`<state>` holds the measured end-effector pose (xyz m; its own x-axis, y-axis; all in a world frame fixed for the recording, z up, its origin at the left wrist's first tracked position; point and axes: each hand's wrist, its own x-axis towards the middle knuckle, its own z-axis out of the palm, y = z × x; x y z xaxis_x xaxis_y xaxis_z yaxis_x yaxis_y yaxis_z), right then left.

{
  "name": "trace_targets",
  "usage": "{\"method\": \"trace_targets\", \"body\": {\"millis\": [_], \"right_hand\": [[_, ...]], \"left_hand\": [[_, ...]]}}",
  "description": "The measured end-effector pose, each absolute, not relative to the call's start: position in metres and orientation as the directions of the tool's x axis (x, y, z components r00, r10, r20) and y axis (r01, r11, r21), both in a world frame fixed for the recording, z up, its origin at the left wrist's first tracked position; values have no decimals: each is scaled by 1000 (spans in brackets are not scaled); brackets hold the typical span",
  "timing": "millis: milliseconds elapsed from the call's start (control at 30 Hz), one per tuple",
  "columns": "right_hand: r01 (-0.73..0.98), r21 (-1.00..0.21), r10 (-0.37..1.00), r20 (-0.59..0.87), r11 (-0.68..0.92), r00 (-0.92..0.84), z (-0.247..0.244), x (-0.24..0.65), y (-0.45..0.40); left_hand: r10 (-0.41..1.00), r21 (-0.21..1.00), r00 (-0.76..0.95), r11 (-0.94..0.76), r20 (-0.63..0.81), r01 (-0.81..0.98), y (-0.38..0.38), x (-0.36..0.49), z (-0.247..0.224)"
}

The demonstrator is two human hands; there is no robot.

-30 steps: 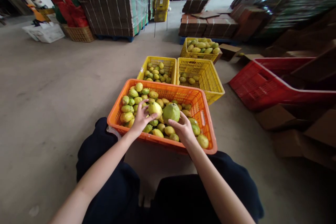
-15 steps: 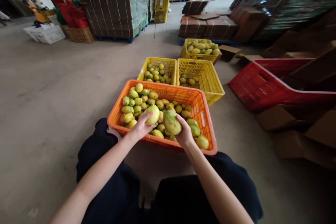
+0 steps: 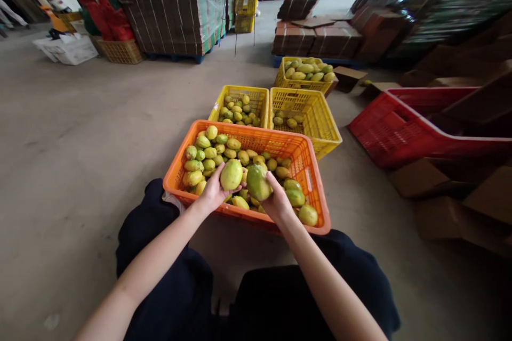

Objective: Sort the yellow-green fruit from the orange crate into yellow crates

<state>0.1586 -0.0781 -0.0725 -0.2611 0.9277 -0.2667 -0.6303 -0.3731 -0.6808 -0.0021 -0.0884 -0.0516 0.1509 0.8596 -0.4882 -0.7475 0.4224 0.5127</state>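
Observation:
My left hand [image 3: 214, 191] grips a yellow-green papaya [image 3: 231, 175] from its left side and below. Close beside it, a greener papaya [image 3: 258, 182] is held by my right hand [image 3: 277, 200], thumb on its upper right. The two fruits are slightly apart, above the near middle of an orange crate [image 3: 245, 218] that stands in front of my knees. Many loose papayas, such as the pile at the left [image 3: 194, 165], lie in the crate, with a few larger ones [image 3: 295, 197] at its right.
Behind the orange crate stand a yellow crate with papayas [image 3: 265, 98] and another with a few fruits [image 3: 326, 122]. Farther back is a full yellow crate [image 3: 282, 81]. A red crate [image 3: 378, 141] and cardboard boxes [image 3: 444, 218] are at the right. Wrapped stacks [image 3: 168, 5] rise behind.
Both papayas have been turned in my hands, so other sides now face me; the right one shows a greener side. Each hand keeps its fruit, and the crates stay in place.

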Motion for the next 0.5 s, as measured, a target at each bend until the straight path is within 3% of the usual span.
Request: {"method": "trace_targets", "body": {"millis": [100, 200, 500], "right_hand": [[-613, -706, 934, -244, -356, -260, -71, 163, -79], [-637, -648, 908, -328, -417, -261, -74, 167, -77], [-723, -514, 867, -431, -462, -248, -86, 162, -70]], "left_hand": [[839, 515, 99, 417, -536, -749, -91, -2, -48], [839, 527, 75, 406, -539, -747, -92, -2, -48], [857, 488, 213, 452, -469, -747, -87, -3, -56]]}}
